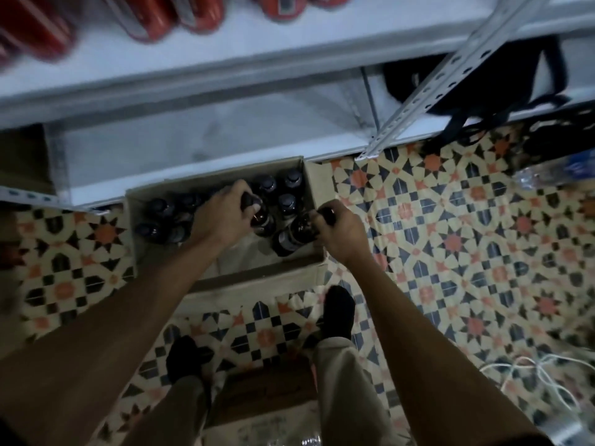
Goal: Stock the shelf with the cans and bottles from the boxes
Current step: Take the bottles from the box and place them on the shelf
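Both arms reach down over the box (225, 272); left hand (222, 217) and right hand (341, 230) each grip a bottle top, fingers curled.

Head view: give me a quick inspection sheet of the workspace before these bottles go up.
Surface: patterned tile floor; white shelf above.
Job's things: open cardboard box of dark bottles on the floor; red cans lie on the shelf.
Clutter: black bag on a lower shelf; second box between the feet.
Grippers: left hand grips one bottle, right hand grips another bottle.
Cables: white cable on the floor, lower right.
Surroundings: dim and blurred; clear plastic bottles at right edge.
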